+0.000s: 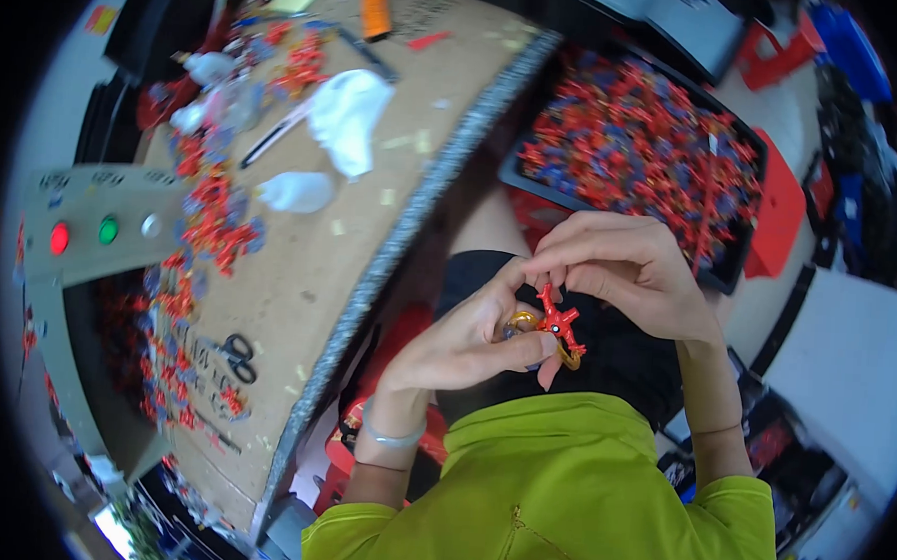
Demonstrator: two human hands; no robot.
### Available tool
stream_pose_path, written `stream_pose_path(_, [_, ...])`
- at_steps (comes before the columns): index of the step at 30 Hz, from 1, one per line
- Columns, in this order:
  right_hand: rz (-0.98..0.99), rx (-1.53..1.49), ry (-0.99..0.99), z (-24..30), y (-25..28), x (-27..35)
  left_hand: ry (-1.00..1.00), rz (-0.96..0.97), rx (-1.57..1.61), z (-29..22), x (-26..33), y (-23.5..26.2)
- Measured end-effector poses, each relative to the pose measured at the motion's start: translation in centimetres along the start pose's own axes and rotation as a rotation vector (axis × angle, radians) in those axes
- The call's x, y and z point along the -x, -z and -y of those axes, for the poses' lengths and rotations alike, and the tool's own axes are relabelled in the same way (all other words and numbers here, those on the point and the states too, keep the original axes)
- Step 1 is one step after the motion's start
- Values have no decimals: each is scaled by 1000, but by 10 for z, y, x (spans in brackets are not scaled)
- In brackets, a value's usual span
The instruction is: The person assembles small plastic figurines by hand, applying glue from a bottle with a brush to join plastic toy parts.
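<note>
Over my lap, both hands meet on a small red star-shaped plastic piece joined to a yellow ring part. My left hand, with a silver bracelet on its wrist, is curled under the assembly and grips the yellow ring between thumb and fingers. From above, my right hand pinches the top arm of the red piece with its fingertips. A lime green shirt fills the lower middle of the view.
A black tray heaped with red and blue plastic pieces lies ahead of my hands. On the left is a cardboard-topped bench with more red pieces, white bags, scissors and a panel with a red button and a green one. Red stools stand on the right.
</note>
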State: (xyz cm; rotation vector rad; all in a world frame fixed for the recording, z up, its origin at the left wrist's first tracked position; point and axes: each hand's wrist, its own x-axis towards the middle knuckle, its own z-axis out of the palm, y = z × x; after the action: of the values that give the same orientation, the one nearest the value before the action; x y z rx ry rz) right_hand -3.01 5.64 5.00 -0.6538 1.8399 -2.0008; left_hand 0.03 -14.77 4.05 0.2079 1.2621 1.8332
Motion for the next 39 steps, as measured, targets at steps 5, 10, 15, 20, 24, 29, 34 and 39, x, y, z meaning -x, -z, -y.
stream_pose_path(5, [-154,160,-147,5,25,58,136,211,-99,5,-47,-24])
stream_pose_path(10, [-344,122,-153,-1,37,97,121,134,-42,15,-66,-50])
stream_pose_path(15, [-699,523,17,-3,19,117,13,-98,176,36,-76,-75])
stream_pose_path(20, [-559,574,-10,3,33,130,33,-98,201,44,-76,-76])
stream_pose_path(24, [-364,600,-48,6,48,131,6,-121,20,38,-79,-79])
stream_pose_path(29, [-194,645,-68,13,58,121,44,-159,6,34,-78,-76])
stream_pose_path(34, [-119,531,-94,14,60,111,35,-157,120,35,-75,-71])
stream_pose_path(39, [-117,542,-87,12,54,108,-7,-201,76,37,-72,-70])
